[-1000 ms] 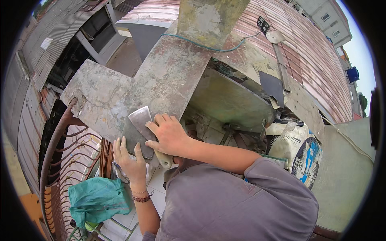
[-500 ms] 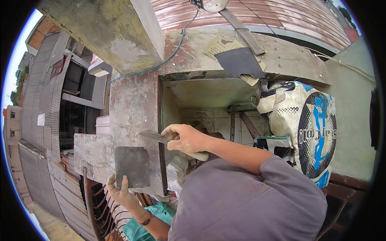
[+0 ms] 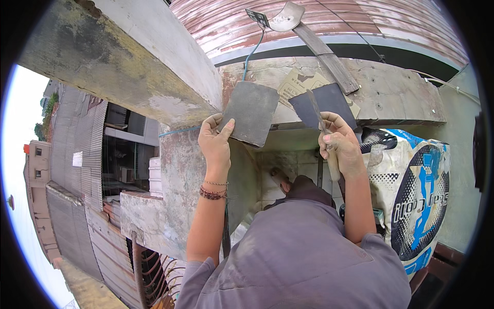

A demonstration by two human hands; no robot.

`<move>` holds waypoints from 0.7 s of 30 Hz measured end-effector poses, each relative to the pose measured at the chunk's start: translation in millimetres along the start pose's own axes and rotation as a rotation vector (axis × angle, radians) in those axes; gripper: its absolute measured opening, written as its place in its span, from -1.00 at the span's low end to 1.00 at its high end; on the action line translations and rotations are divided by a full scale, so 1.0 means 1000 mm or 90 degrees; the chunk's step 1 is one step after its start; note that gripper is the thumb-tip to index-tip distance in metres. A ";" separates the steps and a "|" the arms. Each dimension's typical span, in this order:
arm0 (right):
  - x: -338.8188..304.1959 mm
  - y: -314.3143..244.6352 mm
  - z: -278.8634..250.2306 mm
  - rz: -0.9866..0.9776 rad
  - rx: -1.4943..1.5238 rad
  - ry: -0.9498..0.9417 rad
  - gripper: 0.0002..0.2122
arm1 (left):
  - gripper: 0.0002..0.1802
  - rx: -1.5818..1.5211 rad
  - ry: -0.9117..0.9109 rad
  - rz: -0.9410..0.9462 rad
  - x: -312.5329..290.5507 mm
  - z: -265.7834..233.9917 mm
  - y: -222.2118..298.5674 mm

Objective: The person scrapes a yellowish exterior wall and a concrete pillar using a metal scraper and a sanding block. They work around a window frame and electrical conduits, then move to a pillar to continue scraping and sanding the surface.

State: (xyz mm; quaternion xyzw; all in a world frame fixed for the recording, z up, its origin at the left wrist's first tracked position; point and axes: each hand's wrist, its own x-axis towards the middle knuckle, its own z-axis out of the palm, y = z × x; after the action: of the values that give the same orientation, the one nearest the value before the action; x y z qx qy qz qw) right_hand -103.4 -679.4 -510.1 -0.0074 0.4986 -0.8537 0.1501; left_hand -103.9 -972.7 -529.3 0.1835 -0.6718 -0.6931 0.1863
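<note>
Between thumb and fingers, my left hand (image 3: 216, 141) holds a square dark grey sandpaper sheet (image 3: 251, 114) by its lower left corner, raised in front of the ledge. My right hand (image 3: 346, 149) is closed round the pale handle of a putty knife (image 3: 333, 166). Its thin blade points up and away, seen nearly edge-on. Behind that blade, a darker sheet (image 3: 335, 99) that looks like sandpaper lies on the concrete ledge (image 3: 401, 92). Under it is a torn beige printed sheet (image 3: 294, 85).
A concrete beam (image 3: 123, 67) crosses the upper left. A curved pale piece (image 3: 287, 18) and a weathered wooden strip (image 3: 325, 54) are at the ledge, near a blue cable (image 3: 250, 54). To the right stands a stuffed white, black and blue bag (image 3: 419, 201).
My left hand has lifted the sandpaper sheet off the left ledge and carried it up and right. My right hand has moved right and up with the putty knife, now turned upright.
</note>
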 end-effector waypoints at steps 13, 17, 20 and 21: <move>0.031 -0.004 -0.026 0.051 -0.099 0.025 -0.52 | -0.29 0.517 0.198 0.368 0.028 -0.029 0.022; 0.032 0.004 -0.036 0.065 -0.056 -0.001 -0.51 | -0.06 0.228 0.225 0.398 0.078 -0.038 0.043; 0.031 0.011 -0.038 0.069 -0.055 -0.004 -0.51 | 0.00 0.408 0.264 0.325 0.095 -0.032 0.034; 0.031 0.013 -0.036 0.069 -0.053 -0.009 -0.51 | 0.00 0.416 0.219 0.320 0.091 -0.029 0.027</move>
State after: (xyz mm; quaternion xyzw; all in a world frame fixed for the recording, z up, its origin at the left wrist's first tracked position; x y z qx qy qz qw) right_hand -135.4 -662.4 -543.2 0.0073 0.5325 -0.8227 0.1988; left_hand -167.6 -1043.9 -503.9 0.1766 -0.8384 -0.3370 0.3904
